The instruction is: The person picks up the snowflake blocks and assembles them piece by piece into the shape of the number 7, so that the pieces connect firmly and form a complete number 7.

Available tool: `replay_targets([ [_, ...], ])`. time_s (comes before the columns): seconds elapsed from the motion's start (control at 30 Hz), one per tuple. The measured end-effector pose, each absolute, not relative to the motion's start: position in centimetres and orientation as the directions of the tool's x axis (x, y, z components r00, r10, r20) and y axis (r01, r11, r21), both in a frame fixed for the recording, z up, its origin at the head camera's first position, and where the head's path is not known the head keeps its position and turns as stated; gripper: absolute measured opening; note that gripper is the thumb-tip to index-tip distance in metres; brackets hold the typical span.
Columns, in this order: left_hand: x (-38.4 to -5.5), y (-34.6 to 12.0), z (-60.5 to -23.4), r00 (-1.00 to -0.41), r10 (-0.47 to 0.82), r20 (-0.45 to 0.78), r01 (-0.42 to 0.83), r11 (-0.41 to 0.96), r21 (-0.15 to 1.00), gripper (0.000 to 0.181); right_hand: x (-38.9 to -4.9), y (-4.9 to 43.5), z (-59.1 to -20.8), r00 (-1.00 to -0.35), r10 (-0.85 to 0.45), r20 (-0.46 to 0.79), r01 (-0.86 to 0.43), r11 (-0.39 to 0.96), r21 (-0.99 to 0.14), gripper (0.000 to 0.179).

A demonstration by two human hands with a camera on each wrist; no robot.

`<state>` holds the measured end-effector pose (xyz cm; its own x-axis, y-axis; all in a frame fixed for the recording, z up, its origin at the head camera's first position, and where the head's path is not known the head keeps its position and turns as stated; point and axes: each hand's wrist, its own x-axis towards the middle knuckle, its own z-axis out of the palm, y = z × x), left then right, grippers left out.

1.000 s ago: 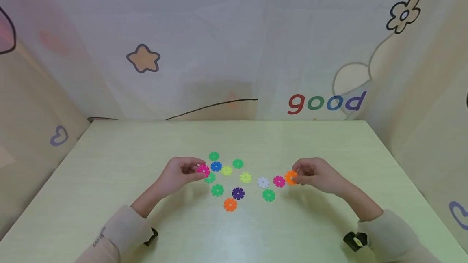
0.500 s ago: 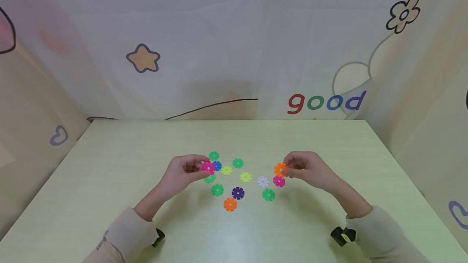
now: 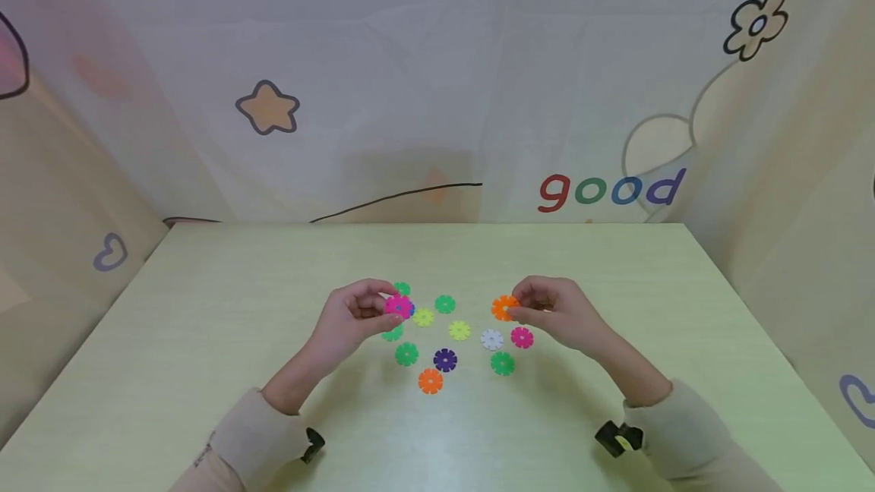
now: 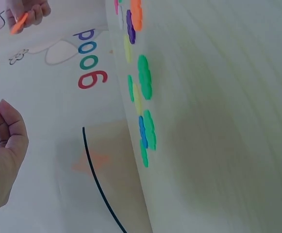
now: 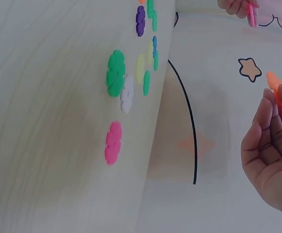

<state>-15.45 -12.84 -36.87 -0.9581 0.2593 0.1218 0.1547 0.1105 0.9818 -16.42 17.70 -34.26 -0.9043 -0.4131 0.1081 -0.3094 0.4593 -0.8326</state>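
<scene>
My left hand pinches a pink notched plastic disc by its edge between thumb and fingers, raised over the table. In the head view that disc partly covers a blue notched disc. Opposite it, my right hand pinches an orange notched disc, also held up off the table. The wrist views show both hands well above the tabletop; the right wrist view catches the orange disc nearly edge-on between thumb and fingertips. A gap about as wide as a few discs separates the two held pieces.
Loose notched discs lie flat on the pale table: several green, yellow, white, pink, purple and orange. A patterned curtain stands along the back and sides.
Both hands have risen and come toward each other. The right hand has carried the orange disc left, away from the pink disc on the table; the left has moved its pink disc slightly right.
</scene>
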Motion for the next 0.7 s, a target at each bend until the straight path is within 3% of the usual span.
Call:
replay_targets([
  [0.43, -15.1, -11.4, -36.5, -0.961, 0.243, 0.133, 0.142, 0.022, 0.99, 0.041, -16.5, 16.1, -34.4, -0.906, -0.403, 0.13, -0.311, 0.425, -0.85, 0.011],
  [0.7, -14.8, -10.6, -36.4, -0.962, 0.252, 0.106, 0.119, 0.034, 0.992, 0.033, -16.2, 14.9, -34.8, -0.893, -0.421, 0.159, -0.327, 0.364, -0.872, 0.012],
])
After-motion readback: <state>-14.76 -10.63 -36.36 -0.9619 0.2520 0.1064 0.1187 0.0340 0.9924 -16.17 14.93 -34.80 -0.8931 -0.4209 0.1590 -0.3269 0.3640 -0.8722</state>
